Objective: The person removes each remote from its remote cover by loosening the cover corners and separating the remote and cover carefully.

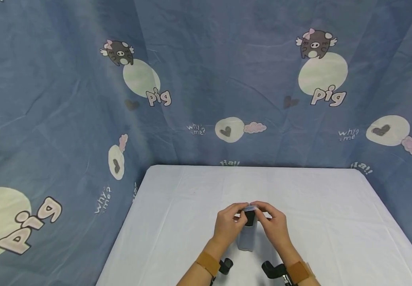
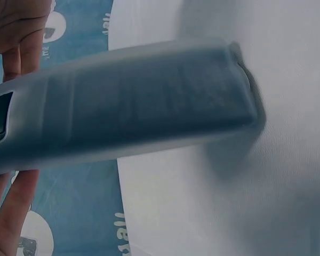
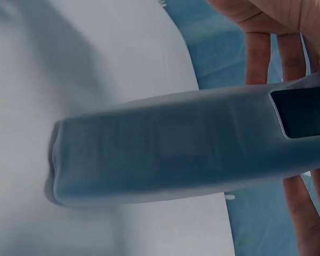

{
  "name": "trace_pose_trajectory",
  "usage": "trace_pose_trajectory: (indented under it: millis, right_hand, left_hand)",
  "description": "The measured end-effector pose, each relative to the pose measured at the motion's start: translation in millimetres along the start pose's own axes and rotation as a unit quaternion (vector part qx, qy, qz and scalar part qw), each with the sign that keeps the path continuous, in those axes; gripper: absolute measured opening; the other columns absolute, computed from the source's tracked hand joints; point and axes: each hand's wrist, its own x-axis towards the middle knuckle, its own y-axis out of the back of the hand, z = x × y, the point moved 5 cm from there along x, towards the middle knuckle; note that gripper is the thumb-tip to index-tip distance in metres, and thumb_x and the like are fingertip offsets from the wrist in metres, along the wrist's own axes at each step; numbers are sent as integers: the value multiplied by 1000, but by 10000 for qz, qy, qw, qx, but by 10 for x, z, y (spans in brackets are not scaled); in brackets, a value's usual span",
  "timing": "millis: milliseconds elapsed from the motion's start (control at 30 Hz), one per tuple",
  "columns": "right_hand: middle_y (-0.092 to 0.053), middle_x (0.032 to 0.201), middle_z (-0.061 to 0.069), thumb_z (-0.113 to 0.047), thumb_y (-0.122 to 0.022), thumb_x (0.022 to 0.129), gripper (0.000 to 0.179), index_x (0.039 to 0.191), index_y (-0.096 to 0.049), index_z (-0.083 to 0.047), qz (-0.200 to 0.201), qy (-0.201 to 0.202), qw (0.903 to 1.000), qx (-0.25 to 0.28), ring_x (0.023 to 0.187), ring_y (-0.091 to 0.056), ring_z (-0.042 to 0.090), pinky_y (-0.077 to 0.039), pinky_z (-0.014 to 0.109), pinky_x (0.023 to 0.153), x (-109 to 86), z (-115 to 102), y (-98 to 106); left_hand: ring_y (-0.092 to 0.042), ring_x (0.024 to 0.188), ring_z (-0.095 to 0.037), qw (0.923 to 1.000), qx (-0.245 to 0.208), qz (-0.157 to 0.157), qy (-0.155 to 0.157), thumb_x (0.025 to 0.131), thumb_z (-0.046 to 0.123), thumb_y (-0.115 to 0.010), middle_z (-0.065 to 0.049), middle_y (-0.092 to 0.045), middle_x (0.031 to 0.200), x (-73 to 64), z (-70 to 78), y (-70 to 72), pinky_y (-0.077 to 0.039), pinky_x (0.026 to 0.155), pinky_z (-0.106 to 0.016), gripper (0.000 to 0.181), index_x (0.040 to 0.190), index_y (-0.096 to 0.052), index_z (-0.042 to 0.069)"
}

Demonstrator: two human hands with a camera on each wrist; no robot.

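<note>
One case (image 1: 246,240), long, translucent, blue-grey, with one dark window (image 1: 249,218), located over one white table (image 1: 177,210). Left hand (image 1: 227,225) and right hand (image 1: 274,226) each pinching its upper end. Two tan wristbands (image 1: 208,263).

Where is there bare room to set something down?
The white tabletop is bare left of the left hand, right of the right hand, and beyond both, toward the blue pig-print curtain. Front centre is crowded: both hands hold the long blue-grey translucent case, with black wrist-worn devices nearby.
</note>
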Motion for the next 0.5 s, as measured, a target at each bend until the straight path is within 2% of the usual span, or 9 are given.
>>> trace_pose_trajectory:
  millis: [200, 367, 500]
  right_hand:
    - [-77, 98, 15, 3, -70, 88, 14, 101, -75, 0, 0, 270, 9994, -199, 83, -62, -6, -55, 13, 67, -5, -11, -19]
    - [-76, 100, 13, 1, -71, 89, 15, 102, -76, -5, -83, 294, 9995, -37, 87, -64, -5, -57, 16, 68, 13, 203, -54]
    - [-75, 102, 9, -3, -70, 91, 16, 103, -76, -11, -390, 217, 9988, 199, 92, -64, -5, -59, 20, 71, 31, 325, -59]
  left_hand:
    - [-75, 79, -17, 9959, -719, 263, 489, 83, -8, -66, -4, -79, 99, -20, -70, 32, -55, 61, -12, 30, 103, -78, 11]
    - [-75, 78, -20, 9881, -1053, 206, 1102, 83, -9, -66, -3, -79, 94, -12, -104, 52, -56, 61, -13, 30, 98, -80, 14]
    - [-76, 80, -22, 9787, -1264, 117, 1614, 85, -7, -67, -4, -79, 91, -21, -131, 53, -56, 62, -15, 26, 93, -80, 13]
